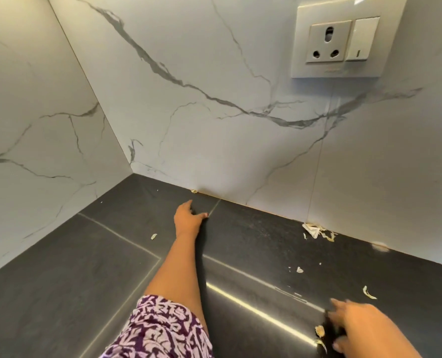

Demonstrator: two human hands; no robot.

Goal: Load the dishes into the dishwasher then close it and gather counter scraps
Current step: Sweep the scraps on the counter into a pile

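Dark tiled surface [253, 244] in a corner under marble-veined wall tiles, socket [329, 42] above. Scraps scattered: a small bit at the wall joint [194, 191], one piece [153, 236] left of the forearm, a bigger clump [315, 231] by the wall, flakes [299, 270] mid-right. Left hand [188, 218] reaches far, fingers straight, flat on the tile, holding nothing. Right hand [354, 324] is loosely spread over peels [319, 330] near the front edge. Best approach, I judge: sweep the far bits toward the near pile, keeping the palm low.
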